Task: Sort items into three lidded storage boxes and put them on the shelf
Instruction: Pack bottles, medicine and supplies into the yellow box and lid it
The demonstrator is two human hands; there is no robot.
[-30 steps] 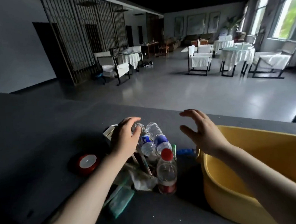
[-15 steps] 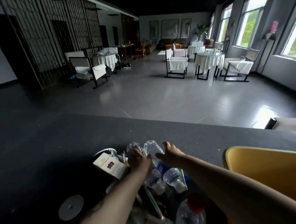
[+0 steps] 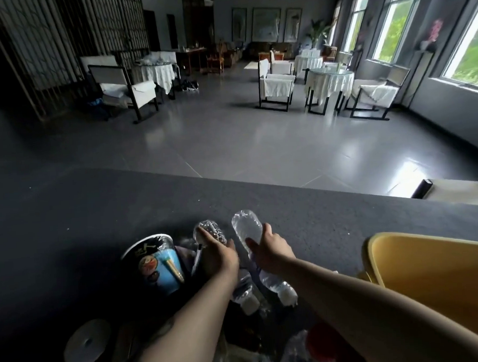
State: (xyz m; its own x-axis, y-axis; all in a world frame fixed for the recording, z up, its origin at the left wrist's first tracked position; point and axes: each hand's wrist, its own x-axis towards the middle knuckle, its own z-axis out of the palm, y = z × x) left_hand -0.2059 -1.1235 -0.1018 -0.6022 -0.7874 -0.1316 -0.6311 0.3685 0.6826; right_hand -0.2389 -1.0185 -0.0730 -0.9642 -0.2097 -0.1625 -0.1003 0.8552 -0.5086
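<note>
Two clear plastic water bottles lie side by side on the dark table, caps toward me. My left hand [image 3: 218, 258] grips the left bottle [image 3: 208, 232] around its middle. My right hand [image 3: 269, 251] grips the right bottle [image 3: 247, 227] the same way. Their white caps show below my wrists. A blue and black paper cup [image 3: 156, 264] stands just left of my left hand. A yellow plastic tub [image 3: 431, 270] sits at the right, beside my right forearm.
A roll of tape [image 3: 87, 343] lies at the near left. A third bottle with a red cap [image 3: 318, 345] is at the bottom edge among crumpled wrappers. Beyond the table's far edge lies an open floor with chairs and cloth-covered tables.
Both hands came down from hovering over the pile and closed round the two lying bottles. The camera moved closer and tilted up.
</note>
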